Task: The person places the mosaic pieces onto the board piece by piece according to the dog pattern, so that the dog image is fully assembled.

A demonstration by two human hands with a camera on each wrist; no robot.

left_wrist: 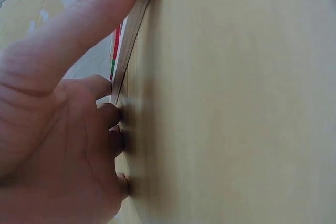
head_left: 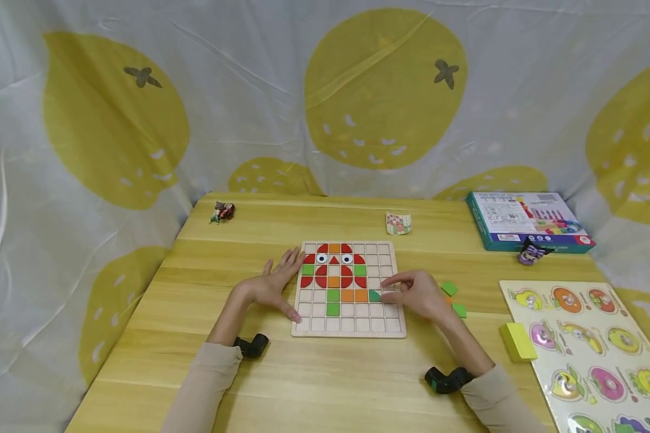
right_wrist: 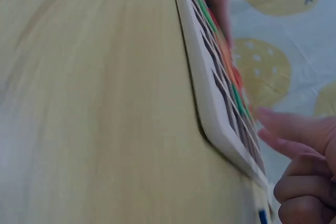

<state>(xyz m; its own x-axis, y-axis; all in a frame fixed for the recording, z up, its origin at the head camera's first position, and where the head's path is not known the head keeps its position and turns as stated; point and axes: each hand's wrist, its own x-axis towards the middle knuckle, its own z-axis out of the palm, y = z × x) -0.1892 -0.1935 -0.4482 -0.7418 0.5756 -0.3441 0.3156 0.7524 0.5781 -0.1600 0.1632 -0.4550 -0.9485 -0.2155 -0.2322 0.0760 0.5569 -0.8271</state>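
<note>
A wooden grid board (head_left: pixel 349 328) lies on the table, with red, orange and green tiles forming a figure with two eye tiles. My left hand (head_left: pixel 271 287) is spread along its left edge, thumb at the lower-left corner. In the left wrist view the left thumb (left_wrist: pixel 89 17) reaches the board's side. Over the board's right part, my right hand (head_left: pixel 419 293) has thumb and forefinger apart, the thumb tip beside a dark green rounded tile (head_left: pixel 375 296) in a cell. In the right wrist view its other fingers (right_wrist: pixel 304 192) are curled in.
Several loose green and orange tiles (head_left: pixel 458 310) lie right of the board. Behind it sits a small pattern card (head_left: pixel 398 224). A fruit puzzle board (head_left: pixel 566 316) with a yellow block (head_left: pixel 517 342), a box (head_left: pixel 528 221) and a purple figurine (head_left: pixel 531 252) occupy the right; small figurines (head_left: pixel 222 212) stand back left.
</note>
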